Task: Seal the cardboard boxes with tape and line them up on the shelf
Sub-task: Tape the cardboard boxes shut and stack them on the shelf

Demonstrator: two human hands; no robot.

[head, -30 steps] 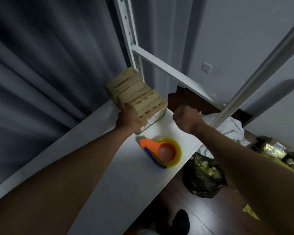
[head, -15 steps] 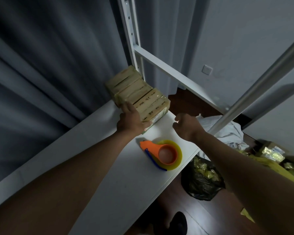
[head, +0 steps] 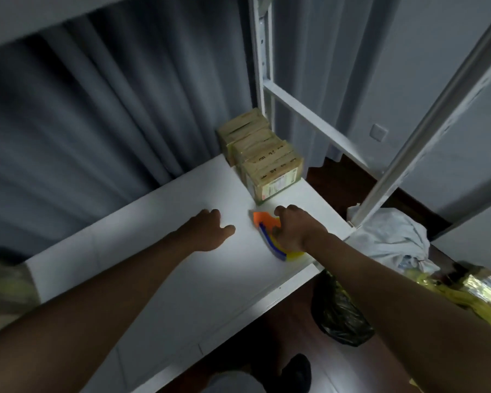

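A row of taped cardboard boxes (head: pixel 262 154) stands against the far right corner of the white shelf (head: pixel 159 268). In front of the row lies an orange, blue and yellow tape dispenser (head: pixel 267 222). My right hand (head: pixel 295 229) covers the dispenser, its fingers curled round it. To the left of the dispenser my left hand (head: pixel 207 232) rests on the bare shelf, fingers loosely bent, holding nothing. Neither hand touches the boxes.
White metal uprights (head: pixel 262 58) and a crossbar (head: pixel 315 123) frame the shelf's right end. Grey curtain hangs behind. On the dark floor to the right lie a black bag (head: pixel 340 313), white cloth (head: pixel 391 239) and yellow packaging (head: pixel 471 290). A blurred object (head: pixel 6 285) sits at the shelf's left edge.
My left hand has come off the nearest box and dropped onto the shelf. My right hand has moved down onto the tape dispenser and closed round it. The camera view has shifted.
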